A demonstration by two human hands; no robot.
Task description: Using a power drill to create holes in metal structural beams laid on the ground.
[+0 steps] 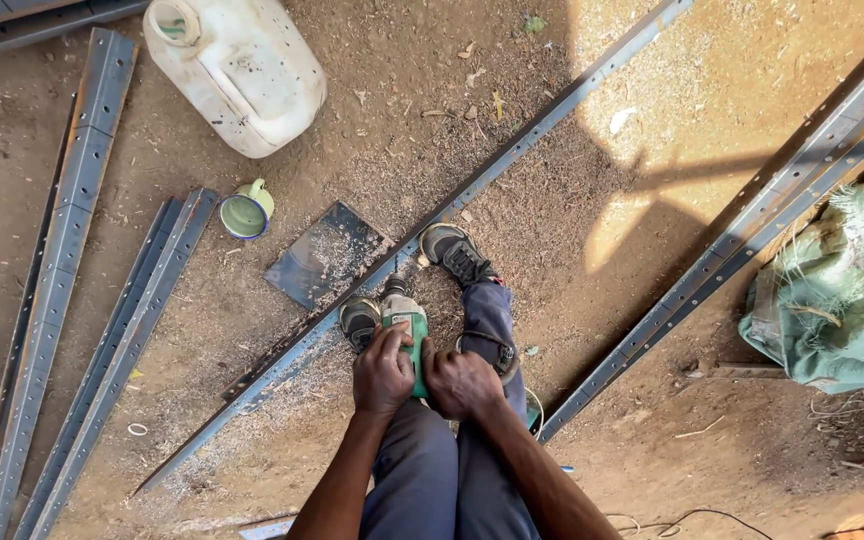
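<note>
While both hands clamp it, the green power tool (407, 325) sits low between the person's feet, nose pressed onto the long slotted steel angle (472, 195) that runs diagonally across the dirt floor. Left hand (382, 372) is wrapped over the tool's body from the left; right hand (462, 382) is closed on its rear end. Tool type hard to call from this angle, probably a drill. Both shoes (457, 252) pin the angle, one each side of the tool's nose. Metal swarf is scattered along the angle near the contact point.

Just left of the feet, a dark flat steel plate (324, 255) lies on the ground, dusted with filings. Beyond it, a green cup (246, 212) lies on its side, and a white plastic jerrycan (237, 70) lies further up. More slotted angles (72, 300) lie in a stack on the far left, another pair (752, 230) runs diagonally on the right. A green woven sack (842, 290) is bunched at the right edge. Thin cable (672, 520) trails bottom right.
</note>
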